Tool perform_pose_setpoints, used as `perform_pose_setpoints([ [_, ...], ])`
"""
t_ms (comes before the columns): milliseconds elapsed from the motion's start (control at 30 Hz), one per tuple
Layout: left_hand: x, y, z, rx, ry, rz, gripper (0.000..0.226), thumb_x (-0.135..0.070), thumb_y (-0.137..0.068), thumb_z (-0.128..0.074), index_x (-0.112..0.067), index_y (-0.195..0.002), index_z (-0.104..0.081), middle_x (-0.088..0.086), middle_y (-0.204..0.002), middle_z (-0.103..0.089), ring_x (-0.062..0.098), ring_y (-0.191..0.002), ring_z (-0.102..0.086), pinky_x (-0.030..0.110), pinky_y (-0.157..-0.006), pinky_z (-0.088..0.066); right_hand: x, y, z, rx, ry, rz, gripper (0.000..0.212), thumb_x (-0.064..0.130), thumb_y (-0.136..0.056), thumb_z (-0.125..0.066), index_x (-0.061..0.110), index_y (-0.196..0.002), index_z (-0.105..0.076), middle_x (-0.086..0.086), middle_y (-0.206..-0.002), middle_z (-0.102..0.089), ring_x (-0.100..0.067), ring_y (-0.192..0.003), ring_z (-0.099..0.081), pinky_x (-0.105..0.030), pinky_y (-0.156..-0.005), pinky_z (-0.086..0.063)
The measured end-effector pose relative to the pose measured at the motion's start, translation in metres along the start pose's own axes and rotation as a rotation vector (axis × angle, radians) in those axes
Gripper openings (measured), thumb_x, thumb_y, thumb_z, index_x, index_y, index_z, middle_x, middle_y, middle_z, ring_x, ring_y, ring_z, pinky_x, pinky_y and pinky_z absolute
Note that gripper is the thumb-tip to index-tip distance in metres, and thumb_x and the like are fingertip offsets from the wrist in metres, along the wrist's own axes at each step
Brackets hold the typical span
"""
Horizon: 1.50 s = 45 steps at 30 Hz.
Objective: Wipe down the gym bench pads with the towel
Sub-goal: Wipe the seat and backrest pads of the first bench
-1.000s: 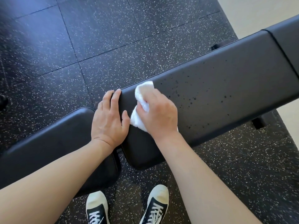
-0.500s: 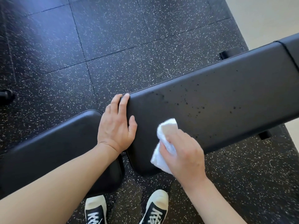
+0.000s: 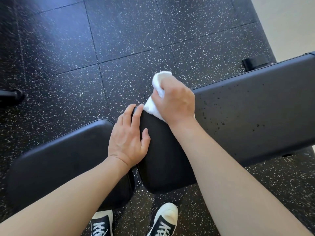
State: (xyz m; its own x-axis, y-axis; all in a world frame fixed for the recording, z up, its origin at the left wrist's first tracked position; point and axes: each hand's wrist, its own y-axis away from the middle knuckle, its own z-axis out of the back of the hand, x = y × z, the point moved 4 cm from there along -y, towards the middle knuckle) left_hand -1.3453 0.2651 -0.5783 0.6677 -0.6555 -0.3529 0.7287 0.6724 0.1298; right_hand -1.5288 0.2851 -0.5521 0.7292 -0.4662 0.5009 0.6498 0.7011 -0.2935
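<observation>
The right hand [image 3: 175, 103] grips a bunched white towel [image 3: 157, 92], fingers curled round it, knuckles up, pressing it onto the far corner of the long back pad [image 3: 247, 120]; part of the towel sticks out past the pad's edge. The right forearm reaches in from the lower right. The left hand [image 3: 129, 140] lies flat on the pad's near end, fingers [image 3: 134, 116] straight and close together, thumb apart. The seat pad [image 3: 59, 160] lies to the left, under the left forearm. Droplets speckle the back pad. Two sneakers [image 3: 163, 220] stand on the speckled floor [image 3: 119, 40]
</observation>
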Motion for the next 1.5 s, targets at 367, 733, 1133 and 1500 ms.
perform_pose_setpoints([
  [367, 0.001, 0.002, -0.001, -0.015, 0.001, -0.012, 0.072, -0.037, -0.095, -0.041, -0.007, -0.161, -0.034, 0.020, -0.161, -0.037, 0.041, -0.139, -0.045, 0.051, -0.119, -0.038, -0.001, 0.030, 0.012, -0.025, -0.012, -0.020, 0.026, 0.019, -0.077, -0.079, 0.012, -0.073, -0.054, -0.004, -0.069, -0.056, -0.029, -0.057, -0.053, -0.031, -0.051, -0.035],
  [733, 0.001, 0.001, -0.001, -0.038, -0.010, -0.012, 0.073, -0.038, -0.096, -0.040, -0.006, -0.161, -0.034, 0.020, -0.161, -0.038, 0.041, -0.136, -0.047, 0.048, -0.119, -0.037, -0.024, 0.176, 0.081, 0.030, 0.040, -0.005, 0.027, 0.015, -0.087, -0.071, 0.011, -0.068, -0.052, 0.003, -0.066, -0.040, -0.021, -0.056, -0.039, -0.039, -0.050, -0.041],
  [1133, 0.002, 0.000, -0.003, -0.038, -0.001, -0.023, 0.073, -0.040, -0.096, -0.040, -0.007, -0.160, -0.035, 0.020, -0.161, -0.038, 0.041, -0.133, -0.048, 0.047, -0.116, -0.037, 0.005, 0.031, 0.012, -0.061, 0.006, -0.172, 0.015, 0.018, -0.078, -0.070, 0.012, -0.074, -0.057, -0.004, -0.070, -0.060, -0.033, -0.060, -0.056, -0.033, -0.051, -0.042],
  [1500, 0.001, 0.001, -0.001, -0.036, 0.017, 0.006, 0.072, -0.042, -0.095, -0.041, -0.010, -0.160, -0.036, 0.017, -0.160, -0.040, 0.040, -0.129, -0.051, 0.048, -0.107, -0.045, -0.055, 0.004, 0.046, 0.135, 0.158, -0.226, 0.019, 0.032, -0.094, -0.063, 0.020, -0.084, -0.051, 0.003, -0.081, -0.052, -0.027, -0.077, -0.050, -0.031, -0.069, -0.027],
])
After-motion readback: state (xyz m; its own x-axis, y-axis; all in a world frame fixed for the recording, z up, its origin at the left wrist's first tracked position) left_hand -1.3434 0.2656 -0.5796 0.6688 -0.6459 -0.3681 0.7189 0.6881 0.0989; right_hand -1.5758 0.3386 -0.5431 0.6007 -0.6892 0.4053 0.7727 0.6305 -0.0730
